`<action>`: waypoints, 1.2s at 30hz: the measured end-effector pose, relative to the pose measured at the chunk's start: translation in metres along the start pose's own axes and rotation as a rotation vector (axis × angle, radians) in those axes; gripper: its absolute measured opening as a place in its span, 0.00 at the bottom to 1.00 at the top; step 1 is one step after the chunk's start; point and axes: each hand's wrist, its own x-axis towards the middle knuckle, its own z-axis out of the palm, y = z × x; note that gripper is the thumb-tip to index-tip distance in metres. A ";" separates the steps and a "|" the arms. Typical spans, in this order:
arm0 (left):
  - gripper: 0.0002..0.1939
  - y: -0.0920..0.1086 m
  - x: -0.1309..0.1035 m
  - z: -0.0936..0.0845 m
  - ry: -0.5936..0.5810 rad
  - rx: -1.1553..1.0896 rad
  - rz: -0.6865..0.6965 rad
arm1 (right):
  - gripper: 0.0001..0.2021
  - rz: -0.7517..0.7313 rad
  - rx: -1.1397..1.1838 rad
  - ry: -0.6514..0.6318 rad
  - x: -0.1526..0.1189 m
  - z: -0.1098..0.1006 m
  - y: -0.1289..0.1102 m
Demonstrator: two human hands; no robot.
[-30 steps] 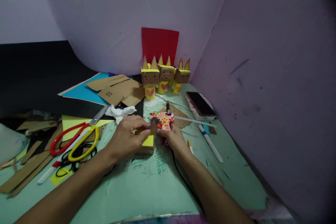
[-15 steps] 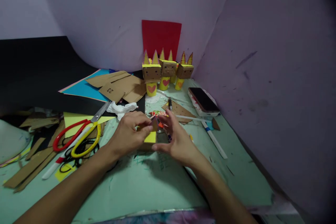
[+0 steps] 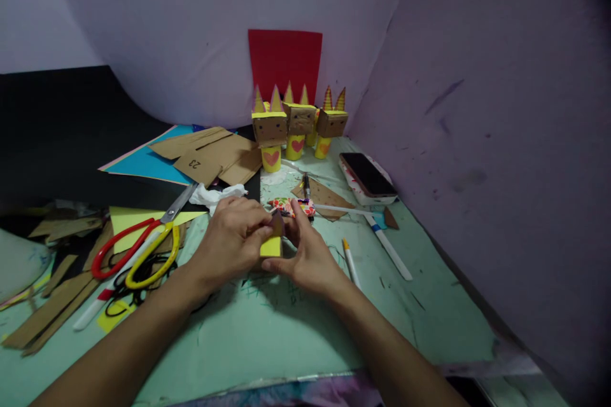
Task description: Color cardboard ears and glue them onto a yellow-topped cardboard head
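Observation:
A small cardboard box with a yellow top (image 3: 271, 247) rests on the green table between my hands. A small pointed ear piece (image 3: 277, 224) stands at the top of the box. The thumb and fingers of my left hand (image 3: 233, 235) pinch this piece from the left. My right hand (image 3: 305, 248) is closed around the right side of the box, its thumb on the near edge and its fingers at the back. My hands cover much of the box.
Large scissors (image 3: 153, 238) with red and yellow handles lie left, beside cardboard strips (image 3: 48, 311) and black cord. Behind stand box-headed figures (image 3: 270, 130) before a red sheet (image 3: 285, 63). A phone (image 3: 367, 175), a white marker (image 3: 389, 248) and an orange-tipped pen (image 3: 352, 262) are right.
My right hand has moved left and closed onto the box. My left hand keeps its pinch on the pointed piece. The orange-tipped pen shows more fully, and the view has shifted slightly.

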 end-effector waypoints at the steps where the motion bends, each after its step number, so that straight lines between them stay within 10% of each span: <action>1: 0.09 0.000 0.000 -0.001 -0.006 0.026 0.009 | 0.55 -0.002 -0.002 0.001 0.000 0.000 0.000; 13: 0.08 -0.001 0.000 -0.001 0.018 0.076 0.022 | 0.55 0.020 -0.024 -0.024 -0.002 -0.002 0.002; 24: 0.05 -0.003 -0.001 -0.005 -0.025 -0.002 -0.064 | 0.33 -0.059 -0.035 0.130 0.018 -0.010 -0.030; 32: 0.40 -0.003 -0.021 -0.023 -0.336 -0.045 -0.392 | 0.30 -0.009 -0.041 0.061 0.022 -0.016 -0.024; 36: 0.36 -0.003 -0.025 -0.010 -0.349 -0.034 -0.381 | 0.30 -0.010 -0.081 0.081 0.019 -0.016 -0.022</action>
